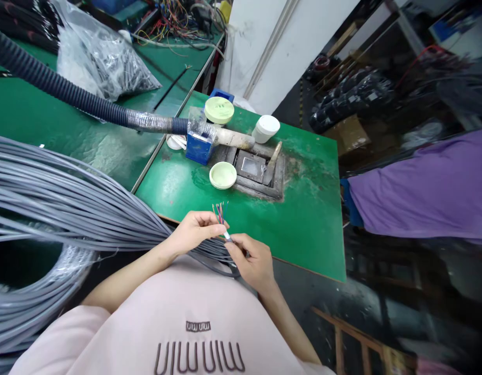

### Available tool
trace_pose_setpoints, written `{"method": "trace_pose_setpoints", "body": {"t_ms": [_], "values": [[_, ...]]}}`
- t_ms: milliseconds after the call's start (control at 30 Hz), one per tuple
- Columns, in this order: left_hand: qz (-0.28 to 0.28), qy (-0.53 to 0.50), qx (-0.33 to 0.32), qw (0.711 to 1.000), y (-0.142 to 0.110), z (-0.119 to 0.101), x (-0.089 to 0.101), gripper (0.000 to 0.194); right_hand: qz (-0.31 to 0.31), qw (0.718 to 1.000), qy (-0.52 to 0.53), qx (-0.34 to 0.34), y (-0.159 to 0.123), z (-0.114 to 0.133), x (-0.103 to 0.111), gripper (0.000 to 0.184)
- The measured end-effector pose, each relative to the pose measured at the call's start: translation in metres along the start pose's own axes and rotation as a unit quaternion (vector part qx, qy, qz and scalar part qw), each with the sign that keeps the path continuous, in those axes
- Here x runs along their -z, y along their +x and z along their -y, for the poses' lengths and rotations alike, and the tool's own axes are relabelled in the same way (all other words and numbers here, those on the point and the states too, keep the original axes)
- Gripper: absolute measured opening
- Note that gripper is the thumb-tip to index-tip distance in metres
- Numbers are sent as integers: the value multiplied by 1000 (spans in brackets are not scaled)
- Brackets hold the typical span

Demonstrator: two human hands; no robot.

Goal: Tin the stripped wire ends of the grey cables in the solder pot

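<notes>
Near the front edge of the green table, my left hand [202, 228] pinches the stripped end of a grey cable, whose thin coloured wires [219, 212] fan out upward. Just below, the fingers of my right hand [252, 258] close round the cable [228, 237] where a white section meets the grey jacket. Beyond the hands lies a small pale green dish [223, 175]. To its right a solder pot [252, 165] is set in a dark square frame, with a scraper-like tool [274, 160] leaning on it.
A large bundle of grey cables [69, 192] fills the left. A ribbed hose [88, 99] runs to a blue holder [199, 147] beside the pot. A white cup [266, 128] and a yellow-green lidded tub [219, 110] stand behind. At right, a person in a purple garment [420, 187].
</notes>
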State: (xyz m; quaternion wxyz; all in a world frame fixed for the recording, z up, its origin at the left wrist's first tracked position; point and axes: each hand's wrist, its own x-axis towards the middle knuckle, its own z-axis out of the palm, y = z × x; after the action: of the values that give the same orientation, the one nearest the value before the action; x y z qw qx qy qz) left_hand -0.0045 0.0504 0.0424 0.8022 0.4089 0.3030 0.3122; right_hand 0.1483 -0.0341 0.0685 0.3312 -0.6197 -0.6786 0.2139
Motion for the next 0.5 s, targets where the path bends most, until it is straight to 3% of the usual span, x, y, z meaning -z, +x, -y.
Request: {"method": "trace_pose_setpoints", "body": {"t_ms": [233,500], "values": [[-70,-23,-63,995,1,0,6,28,0,1000,-25,3,2,2,-5,19],[-78,-70,-35,994,2,4,8,23,-7,1000,-7,-13,4,2,-6,19]]}}
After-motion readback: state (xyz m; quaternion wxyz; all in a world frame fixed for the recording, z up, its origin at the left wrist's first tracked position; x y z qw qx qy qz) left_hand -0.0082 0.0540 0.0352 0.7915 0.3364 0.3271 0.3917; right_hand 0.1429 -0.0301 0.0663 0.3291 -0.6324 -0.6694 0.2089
